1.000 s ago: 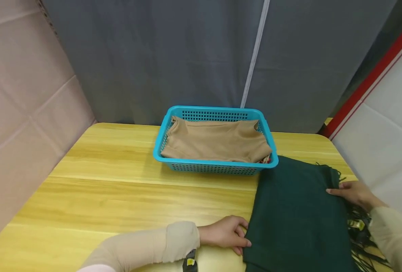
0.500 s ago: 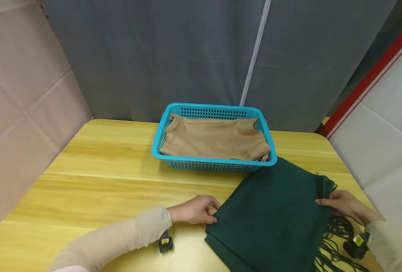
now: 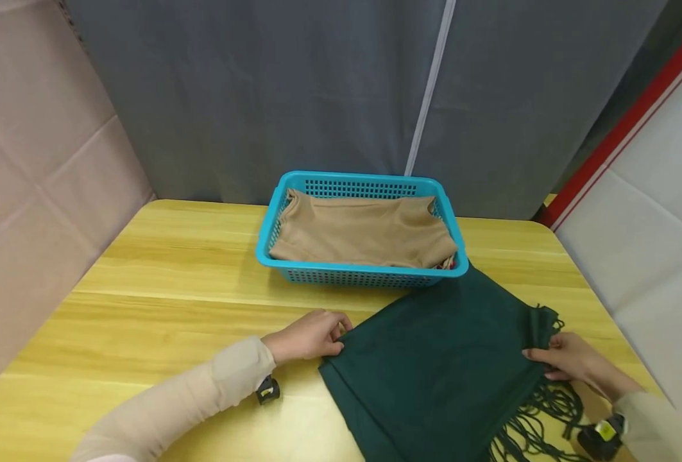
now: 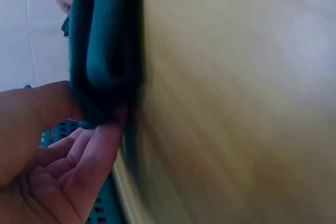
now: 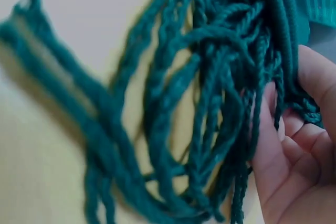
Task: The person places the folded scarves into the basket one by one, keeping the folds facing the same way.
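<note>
A dark green scarf (image 3: 433,366) with a tasselled fringe (image 3: 539,417) lies folded in layers at the front right of the table. My left hand (image 3: 310,335) pinches its left edge; in the left wrist view the folded layers (image 4: 107,51) sit between thumb and fingers. On the opposite, fringed edge, my right hand (image 3: 571,360) grips the cloth with the thumb on top. Up close in the right wrist view, twisted tassels (image 5: 205,93) hang beside the right hand's fingers (image 5: 273,156). The scarf's far corner reaches the basket's front right corner.
A blue plastic basket (image 3: 364,265) stands at the back middle of the wooden table (image 3: 173,289), holding a folded tan cloth (image 3: 364,231). Behind is a grey curtain (image 3: 260,96); a pale wall panel (image 3: 658,256) bounds the right side.
Both hands have carried the scarf's near part leftward, the left hand also moving away from the body. The scarf has turned to a slant and its fringe shows more.
</note>
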Available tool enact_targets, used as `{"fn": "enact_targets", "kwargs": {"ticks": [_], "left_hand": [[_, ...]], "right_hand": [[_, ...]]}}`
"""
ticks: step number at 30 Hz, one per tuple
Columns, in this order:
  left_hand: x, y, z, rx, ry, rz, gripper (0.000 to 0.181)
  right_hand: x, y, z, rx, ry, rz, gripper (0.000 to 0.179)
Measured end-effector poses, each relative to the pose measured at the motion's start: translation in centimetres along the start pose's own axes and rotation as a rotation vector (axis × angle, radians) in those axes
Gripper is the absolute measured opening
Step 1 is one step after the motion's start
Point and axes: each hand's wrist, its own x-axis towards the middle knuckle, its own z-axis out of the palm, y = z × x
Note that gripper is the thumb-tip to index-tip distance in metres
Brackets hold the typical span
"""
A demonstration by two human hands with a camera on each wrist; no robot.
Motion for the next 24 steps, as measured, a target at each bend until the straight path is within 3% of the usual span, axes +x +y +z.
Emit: {"fn": "enact_targets", "kwargs": {"ticks": [6, 19, 24], "left_hand": [[-0.3, -1.2, -1.1, -0.003, 0.03, -0.015, 0.025], [-1.1, -4.7, -2.9, -0.034, 0.166, -0.047, 0.022], [-1.5, -5.8, -3.6, -0.037, 0.209, -0.07, 0.02]], "right_hand": [[-0.9, -0.5, 1.2, 0.027, -0.04, 0.009, 0.051], [-2.8, -1.4, 5.5, 0.222, -0.24, -0.109, 0.049], [-3.8, -2.2, 7.6, 0.288, -0.239, -0.116, 0.037]]}}
